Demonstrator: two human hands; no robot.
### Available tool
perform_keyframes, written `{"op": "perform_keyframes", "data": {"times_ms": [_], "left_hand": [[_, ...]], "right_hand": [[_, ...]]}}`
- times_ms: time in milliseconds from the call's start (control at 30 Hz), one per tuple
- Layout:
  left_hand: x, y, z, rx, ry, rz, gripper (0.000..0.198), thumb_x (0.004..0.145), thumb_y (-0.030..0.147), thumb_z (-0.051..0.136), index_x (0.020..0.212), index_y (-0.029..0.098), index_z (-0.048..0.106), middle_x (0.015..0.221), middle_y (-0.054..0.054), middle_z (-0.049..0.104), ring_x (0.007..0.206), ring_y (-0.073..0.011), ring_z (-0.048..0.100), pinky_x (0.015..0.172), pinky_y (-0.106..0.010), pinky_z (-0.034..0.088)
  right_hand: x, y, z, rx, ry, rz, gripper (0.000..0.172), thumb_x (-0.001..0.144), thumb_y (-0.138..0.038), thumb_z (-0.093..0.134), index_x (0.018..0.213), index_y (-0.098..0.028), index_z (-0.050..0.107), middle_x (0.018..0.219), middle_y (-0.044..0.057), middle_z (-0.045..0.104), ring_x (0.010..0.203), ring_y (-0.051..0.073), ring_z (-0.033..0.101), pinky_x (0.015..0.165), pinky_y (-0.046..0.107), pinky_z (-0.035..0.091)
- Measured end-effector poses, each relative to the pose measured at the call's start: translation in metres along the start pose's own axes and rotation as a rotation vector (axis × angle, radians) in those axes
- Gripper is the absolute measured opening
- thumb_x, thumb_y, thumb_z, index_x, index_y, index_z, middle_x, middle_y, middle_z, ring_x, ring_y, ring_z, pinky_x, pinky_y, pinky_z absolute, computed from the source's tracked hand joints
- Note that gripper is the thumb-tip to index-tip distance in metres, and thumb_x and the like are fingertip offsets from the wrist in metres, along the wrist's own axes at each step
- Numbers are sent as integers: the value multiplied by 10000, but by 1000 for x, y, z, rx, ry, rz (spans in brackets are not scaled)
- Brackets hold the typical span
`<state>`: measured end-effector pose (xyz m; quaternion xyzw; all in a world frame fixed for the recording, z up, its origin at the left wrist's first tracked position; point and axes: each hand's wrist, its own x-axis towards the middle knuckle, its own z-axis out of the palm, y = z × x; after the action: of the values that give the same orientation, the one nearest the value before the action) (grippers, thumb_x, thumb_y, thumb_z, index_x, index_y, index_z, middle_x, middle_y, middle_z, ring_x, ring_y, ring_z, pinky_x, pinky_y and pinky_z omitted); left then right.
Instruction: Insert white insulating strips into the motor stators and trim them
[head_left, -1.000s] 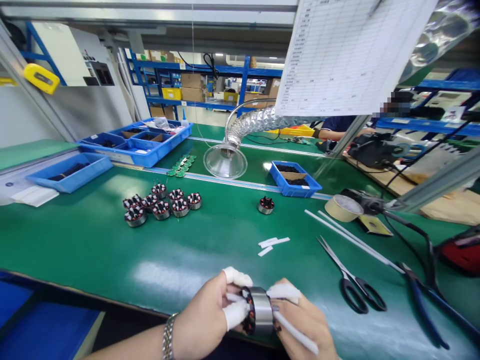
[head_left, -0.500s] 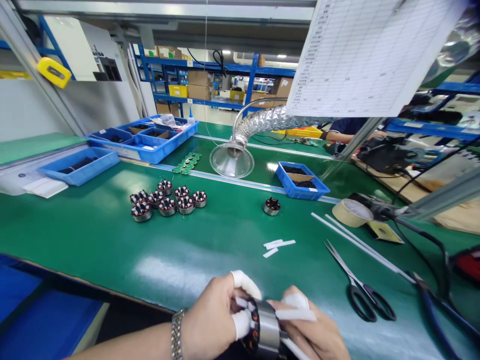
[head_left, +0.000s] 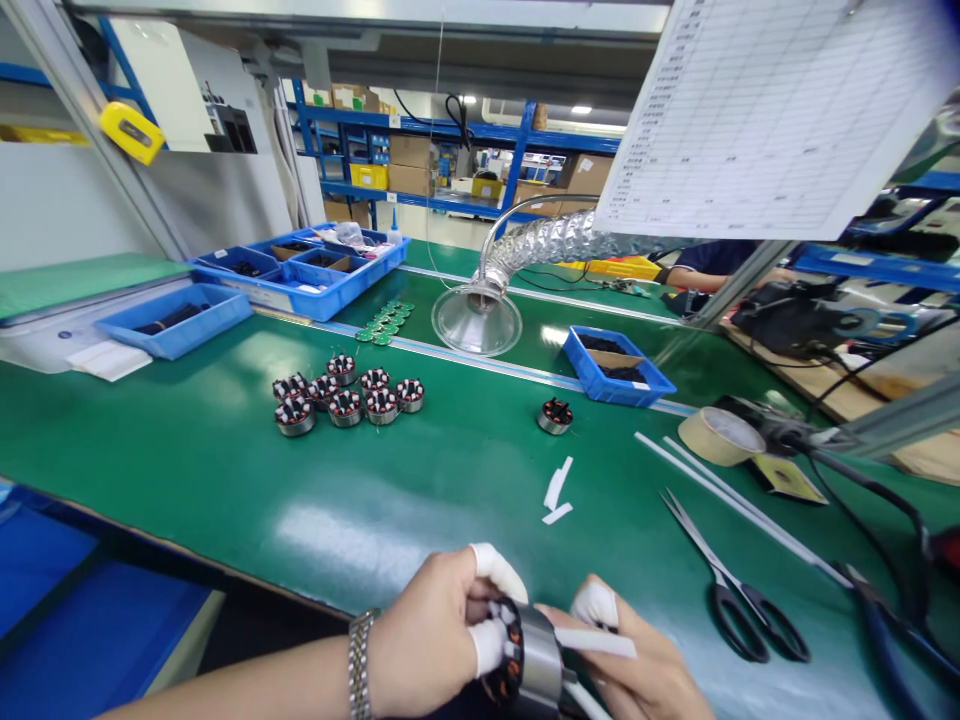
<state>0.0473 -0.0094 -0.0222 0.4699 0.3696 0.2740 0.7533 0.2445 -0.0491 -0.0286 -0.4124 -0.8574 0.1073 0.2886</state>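
Note:
My left hand (head_left: 431, 625), with white finger cots on thumb and forefinger, grips a motor stator (head_left: 538, 655) by its near-left rim. The stator has a silver metal ring, copper windings and white pieces between its poles. At its other side is my right hand (head_left: 637, 660), closed around a white strip (head_left: 596, 642) that sticks out across the fingers. A second white strip (head_left: 585, 698) shows lower down beside the ring. My right fingertips are partly hidden behind the stator. Ahead on the green table lie a few short white strips (head_left: 556, 488).
Several similar stators (head_left: 345, 405) stand grouped at left, and a single stator (head_left: 555, 416) stands further right. Scissors (head_left: 724, 580), long white strips (head_left: 742, 510), a tape roll (head_left: 721, 436) and pliers (head_left: 892, 620) lie at right. A fume hood (head_left: 477, 320) and blue bins (head_left: 619, 368) stand behind.
The view has shifted slightly, moving the scene rightward. The short strips on the table have turned to a steeper angle. My right thumb has lifted off the strip; the left hand keeps its grip.

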Motion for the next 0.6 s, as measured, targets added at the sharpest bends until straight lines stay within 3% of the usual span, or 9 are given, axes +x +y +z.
{"op": "perform_keyframes", "data": {"times_ms": [67, 167, 233, 333, 467, 600], "left_hand": [[1, 2, -5, -58, 22, -25, 214, 586, 33, 544, 752, 165, 518, 689, 0, 629, 602, -120, 594, 556, -231, 447], [4, 7, -15, -210, 124, -19, 198, 671, 96, 550, 849, 173, 506, 730, -25, 655, 620, -143, 623, 528, -234, 459], [5, 12, -22, -309, 193, 7, 225, 715, 123, 551, 924, 176, 488, 818, -53, 665, 728, -175, 646, 590, -255, 485], [6, 16, -28, -387, 244, 14, 277, 726, 132, 580, 978, 172, 472, 908, -77, 666, 804, -201, 653, 672, -270, 493], [4, 14, -33, -401, 283, -4, 320, 726, 145, 604, 1012, 169, 461, 940, -97, 672, 801, -214, 661, 679, -272, 504], [4, 10, -36, -396, 302, -39, 357, 720, 142, 613, 1040, 166, 458, 932, -98, 680, 805, -223, 663, 698, -286, 516]], "right_hand": [[3, 15, -8, -75, -19, 32, 289, 862, -193, 419, 1103, -260, 564, 801, 45, 645, 710, 135, 622, 613, 213, 525], [16, 56, -20, -264, -16, 122, 325, 862, -201, 407, 1170, -201, 511, 1059, 104, 620, 960, 189, 582, 809, 330, 495], [29, 88, -23, -307, -8, 151, 339, 861, -164, 362, 1158, -146, 524, 1100, 147, 594, 1005, 219, 552, 839, 399, 472], [47, 119, -17, -307, -69, 128, 351, 829, -105, 367, 1091, -191, 584, 1113, 101, 595, 1062, 208, 503, 872, 391, 444], [48, 120, -9, -297, -142, 144, 250, 800, -130, 453, 913, -212, 660, 911, 68, 656, 926, 205, 542, 803, 360, 451], [19, 99, -13, -314, -108, 330, 205, 803, -165, 456, 839, -174, 658, 774, 93, 630, 764, 215, 549, 704, 371, 447]]}}
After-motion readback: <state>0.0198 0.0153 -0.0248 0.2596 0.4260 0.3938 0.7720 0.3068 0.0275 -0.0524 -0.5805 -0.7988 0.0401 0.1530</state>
